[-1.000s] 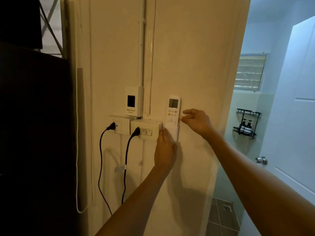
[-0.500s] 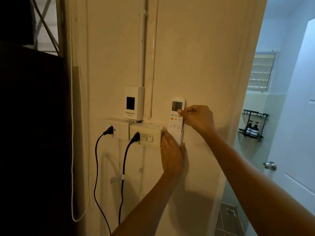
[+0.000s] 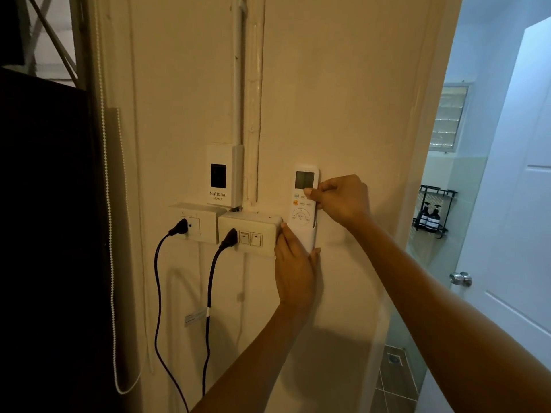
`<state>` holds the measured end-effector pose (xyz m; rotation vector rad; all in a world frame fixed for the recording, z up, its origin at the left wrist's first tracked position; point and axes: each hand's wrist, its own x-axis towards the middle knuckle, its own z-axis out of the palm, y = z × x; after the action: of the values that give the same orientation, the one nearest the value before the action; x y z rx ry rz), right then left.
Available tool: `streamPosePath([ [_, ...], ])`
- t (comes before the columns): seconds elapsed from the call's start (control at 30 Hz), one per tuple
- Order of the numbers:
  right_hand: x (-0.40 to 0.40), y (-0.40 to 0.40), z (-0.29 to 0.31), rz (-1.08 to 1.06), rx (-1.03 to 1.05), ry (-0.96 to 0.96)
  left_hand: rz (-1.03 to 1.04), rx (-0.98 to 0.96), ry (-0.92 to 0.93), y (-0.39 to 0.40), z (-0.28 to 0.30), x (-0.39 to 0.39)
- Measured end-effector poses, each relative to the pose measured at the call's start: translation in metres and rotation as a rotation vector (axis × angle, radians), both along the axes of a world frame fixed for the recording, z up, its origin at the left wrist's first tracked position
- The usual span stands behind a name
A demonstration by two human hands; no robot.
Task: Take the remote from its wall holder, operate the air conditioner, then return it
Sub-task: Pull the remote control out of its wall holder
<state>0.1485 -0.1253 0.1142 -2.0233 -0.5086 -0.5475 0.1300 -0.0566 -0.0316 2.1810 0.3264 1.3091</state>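
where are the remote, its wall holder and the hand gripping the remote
remote (image 3: 304,198): head view, on its button face below the screen
wall holder (image 3: 308,237): head view, on its front pocket wall
right hand (image 3: 343,199): head view, on the back of the hand

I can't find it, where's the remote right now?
The remote sits upright in its wall holder, right of the switch box, pinched by the right hand.

The white remote (image 3: 304,201) is standing upright against the wall, screen at top, orange button below, its lower end sitting inside the white wall holder (image 3: 308,238).
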Motion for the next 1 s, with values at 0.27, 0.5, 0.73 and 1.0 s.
streamPosePath([
  [0.27, -0.003, 0.002, -0.002, -0.009, 0.07, 0.003, -0.018, -0.005, 0.026, 0.0, 0.001, -0.003],
  [0.5, -0.01, 0.005, 0.004, -0.08, 0.012, -0.056, -0.023, -0.015, 0.046, 0.0, 0.002, -0.004],
  [0.73, -0.005, -0.002, 0.022, -0.05, 0.021, -0.065, -0.02, -0.005, 0.042, 0.0, 0.004, -0.006],
  [1.0, -0.007, 0.004, 0.024, 0.001, 0.051, -0.051, -0.037, -0.029, 0.066, 0.0, 0.005, -0.007],
])
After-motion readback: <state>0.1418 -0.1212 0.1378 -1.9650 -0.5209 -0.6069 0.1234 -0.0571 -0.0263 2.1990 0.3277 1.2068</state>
